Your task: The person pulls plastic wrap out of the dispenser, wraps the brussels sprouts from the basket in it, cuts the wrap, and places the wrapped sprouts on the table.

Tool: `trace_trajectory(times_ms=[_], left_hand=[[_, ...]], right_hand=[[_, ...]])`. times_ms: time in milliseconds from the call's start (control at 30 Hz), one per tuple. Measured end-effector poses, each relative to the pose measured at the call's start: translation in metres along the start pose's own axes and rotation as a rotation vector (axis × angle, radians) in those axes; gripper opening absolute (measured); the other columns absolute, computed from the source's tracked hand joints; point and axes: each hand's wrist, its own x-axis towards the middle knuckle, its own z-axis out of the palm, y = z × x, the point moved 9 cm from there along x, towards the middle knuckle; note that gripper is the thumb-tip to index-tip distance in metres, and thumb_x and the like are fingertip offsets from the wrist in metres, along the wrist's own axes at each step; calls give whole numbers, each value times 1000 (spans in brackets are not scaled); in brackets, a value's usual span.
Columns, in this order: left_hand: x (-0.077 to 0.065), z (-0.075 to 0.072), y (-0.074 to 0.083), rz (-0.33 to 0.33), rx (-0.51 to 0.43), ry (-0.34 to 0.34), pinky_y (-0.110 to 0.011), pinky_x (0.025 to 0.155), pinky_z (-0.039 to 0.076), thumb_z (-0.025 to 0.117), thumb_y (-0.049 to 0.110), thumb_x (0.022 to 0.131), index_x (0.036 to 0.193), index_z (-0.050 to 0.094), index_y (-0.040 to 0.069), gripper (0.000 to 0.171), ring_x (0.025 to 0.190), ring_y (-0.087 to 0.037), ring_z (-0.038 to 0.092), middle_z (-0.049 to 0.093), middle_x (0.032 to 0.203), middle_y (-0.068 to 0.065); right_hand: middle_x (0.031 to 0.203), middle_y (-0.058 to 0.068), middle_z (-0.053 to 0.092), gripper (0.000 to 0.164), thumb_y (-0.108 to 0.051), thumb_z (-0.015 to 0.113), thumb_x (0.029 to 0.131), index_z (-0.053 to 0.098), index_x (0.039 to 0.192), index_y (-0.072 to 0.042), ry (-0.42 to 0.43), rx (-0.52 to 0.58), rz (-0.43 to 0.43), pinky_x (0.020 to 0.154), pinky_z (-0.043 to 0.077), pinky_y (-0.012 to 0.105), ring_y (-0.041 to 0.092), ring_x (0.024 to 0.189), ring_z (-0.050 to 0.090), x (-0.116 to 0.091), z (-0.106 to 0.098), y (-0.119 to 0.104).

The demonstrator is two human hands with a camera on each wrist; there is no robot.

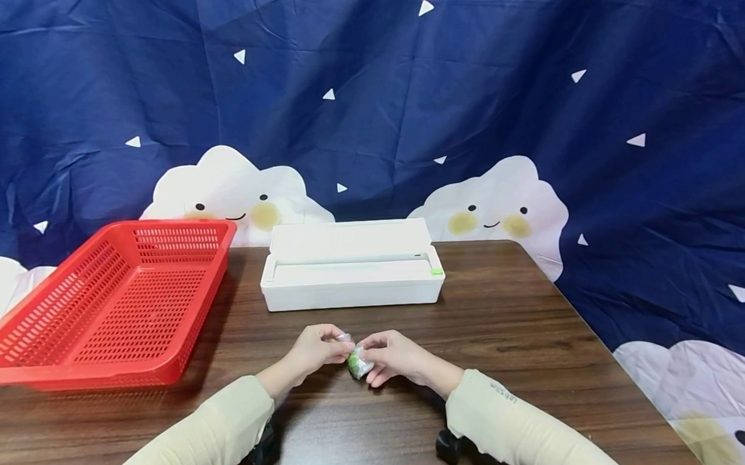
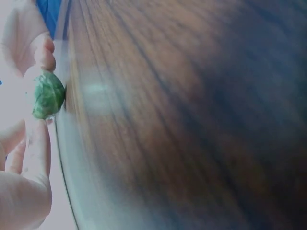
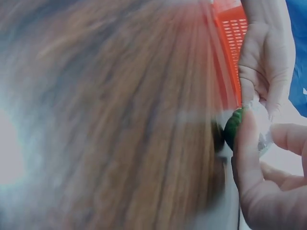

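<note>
A small round green vegetable point(image 1: 357, 366), leafy and veined like a Brussels sprout, is wrapped in clear plastic film point(image 1: 345, 338) just above the dark wooden table. My left hand point(image 1: 315, 351) pinches a gathered bit of the film on the left side. From the other side, my right hand point(image 1: 399, 358) holds the wrapped vegetable between thumb and fingers. In the left wrist view, the green vegetable point(image 2: 49, 95) sits between both hands' fingertips. The right wrist view shows the vegetable point(image 3: 233, 126) partly hidden behind a finger.
Behind the hands stands a white box point(image 1: 352, 294), its lid point(image 1: 350, 241) raised and a small green piece point(image 1: 436, 272) at its right corner. On the left is a red plastic basket point(image 1: 145, 307) with slotted sides. A blue cloud-print cloth point(image 1: 368, 141) hangs behind the table point(image 1: 503, 310).
</note>
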Motion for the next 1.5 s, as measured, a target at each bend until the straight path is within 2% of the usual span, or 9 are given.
trace_trajectory(times_ms=[167, 333, 533, 767, 867, 1100, 1167, 1333, 1500], left_hand=[[0, 1, -1, -10, 0, -3, -31, 71, 52, 65, -2, 82, 85, 58, -6, 9, 72, -14, 61, 64, 79, -6], [2, 0, 0, -6, -20, -13, -31, 73, 52, 65, -1, 83, 88, 59, -7, 10, 73, -13, 61, 64, 80, -6], [2, 1, 6, 21, -65, -24, -31, 73, 52, 65, 0, 83, 91, 59, -9, 14, 72, -13, 61, 65, 82, -8], [-2, 2, 11, 43, -61, -46, -31, 76, 51, 65, -1, 83, 91, 60, -11, 14, 78, -14, 61, 64, 88, -10], [-3, 2, 14, 84, -14, -53, -32, 76, 51, 65, 0, 83, 89, 61, -11, 14, 81, -15, 61, 64, 91, -11], [-7, 3, 29, 264, 303, -33, -33, 77, 48, 72, 10, 79, 78, 67, 2, 9, 88, -17, 57, 63, 89, -2], [-8, 5, 31, 284, 338, -44, -33, 78, 47, 72, 10, 79, 78, 68, 3, 8, 89, -18, 57, 62, 89, -2], [-8, 8, 25, 221, 246, -122, -31, 73, 50, 68, 3, 80, 90, 68, -5, 13, 83, -19, 61, 62, 93, -10], [-9, 12, 22, 146, 88, -185, -36, 77, 50, 49, -8, 83, 103, 61, -15, 24, 83, -22, 61, 59, 103, -19]], right_hand=[[89, 18, 63, 35, -6, 53, 92, 47, 120, 14, -58, 110, 35, 67, 53, 31, 20, 68, 64, 0, 5, 3], [92, 19, 60, 35, -7, 53, 93, 45, 120, 14, -71, 183, 21, 70, 52, 32, 21, 73, 63, 0, 4, 5], [91, 18, 59, 31, -15, 55, 93, 48, 113, 8, -33, 206, 3, 66, 53, 30, 21, 69, 63, 1, 1, 4], [89, 18, 57, 21, -15, 55, 92, 50, 104, 2, 1, 229, 12, 60, 53, 27, 20, 64, 62, 1, 0, 5], [85, 17, 57, 19, -14, 54, 92, 51, 103, 2, 10, 239, 3, 58, 52, 26, 19, 61, 62, 0, -1, 2], [80, 15, 58, 20, -11, 54, 92, 51, 105, 5, 26, 262, -32, 56, 52, 25, 16, 60, 61, -2, -2, -3], [80, 14, 58, 22, -11, 54, 92, 50, 106, 5, 32, 262, -36, 57, 52, 25, 16, 60, 61, -2, -2, -3], [80, 14, 59, 28, -12, 54, 92, 49, 111, 7, 42, 256, -50, 59, 52, 25, 15, 62, 61, -2, -6, -3], [84, 15, 60, 28, -12, 54, 93, 46, 113, 6, 47, 266, -73, 62, 52, 26, 16, 64, 61, -3, -10, -4]])
